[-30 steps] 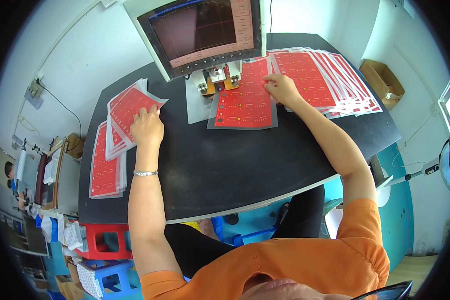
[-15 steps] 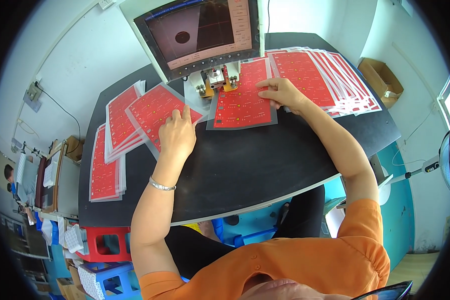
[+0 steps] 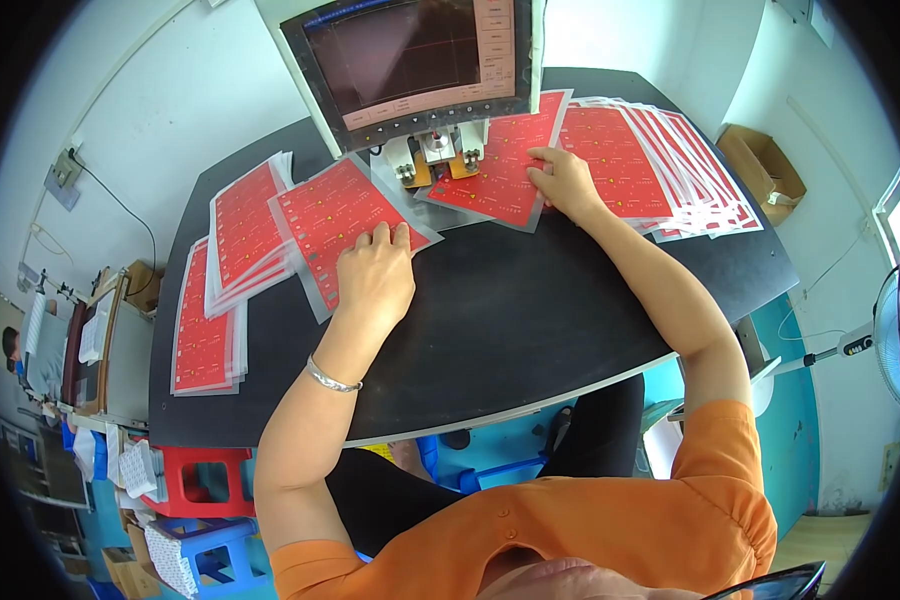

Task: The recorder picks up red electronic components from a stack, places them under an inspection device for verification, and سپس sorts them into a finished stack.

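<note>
My left hand rests over the near edge of a red printed sheet with a clear margin, left of the machine; its fingers are curled and the thumb is hidden. My right hand pinches the right edge of another red sheet. That sheet lies tilted, its left part under the machine head with metal clamps and yellowish feet. Above the head, the monitor shows a grey picture with thin crossing lines.
Fanned red sheets lie at the right of the black table. Two overlapping piles, an upper one and a nearer one, lie at the left. A cardboard box and a fan stand off the right side.
The right-hand sheet has turned and shifted away from me, with my right hand still at its edge. My left hand and its sheet have slid right. The dark circle has gone from the screen.
</note>
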The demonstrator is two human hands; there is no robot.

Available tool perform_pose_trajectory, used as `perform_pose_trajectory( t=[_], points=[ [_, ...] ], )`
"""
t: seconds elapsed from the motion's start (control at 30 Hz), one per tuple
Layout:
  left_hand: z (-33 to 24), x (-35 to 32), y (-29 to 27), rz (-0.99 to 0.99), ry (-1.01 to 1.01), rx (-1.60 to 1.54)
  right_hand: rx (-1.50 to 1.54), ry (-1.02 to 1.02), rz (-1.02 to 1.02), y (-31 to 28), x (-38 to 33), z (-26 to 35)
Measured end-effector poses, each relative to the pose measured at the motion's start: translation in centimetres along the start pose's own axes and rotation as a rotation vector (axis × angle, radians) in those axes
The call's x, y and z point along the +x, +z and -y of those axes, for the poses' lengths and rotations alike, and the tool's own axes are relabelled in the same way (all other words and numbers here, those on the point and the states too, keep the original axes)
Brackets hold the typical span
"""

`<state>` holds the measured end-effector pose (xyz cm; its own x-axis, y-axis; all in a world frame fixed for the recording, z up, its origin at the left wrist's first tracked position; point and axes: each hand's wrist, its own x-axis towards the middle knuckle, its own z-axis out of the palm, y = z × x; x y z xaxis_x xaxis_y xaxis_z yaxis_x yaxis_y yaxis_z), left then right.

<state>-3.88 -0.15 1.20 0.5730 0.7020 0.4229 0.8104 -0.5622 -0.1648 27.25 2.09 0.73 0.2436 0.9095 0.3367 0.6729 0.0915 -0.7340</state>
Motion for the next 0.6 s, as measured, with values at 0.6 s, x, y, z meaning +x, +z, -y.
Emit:
perform_pose_trajectory(
  t=[0.6],
  points=[
    [-1.5,-0.4,-1.0,0.044,0.012,-0.039,-0.170,-0.254,-0.174,0.3,0.4,-1.4]
  ],
)
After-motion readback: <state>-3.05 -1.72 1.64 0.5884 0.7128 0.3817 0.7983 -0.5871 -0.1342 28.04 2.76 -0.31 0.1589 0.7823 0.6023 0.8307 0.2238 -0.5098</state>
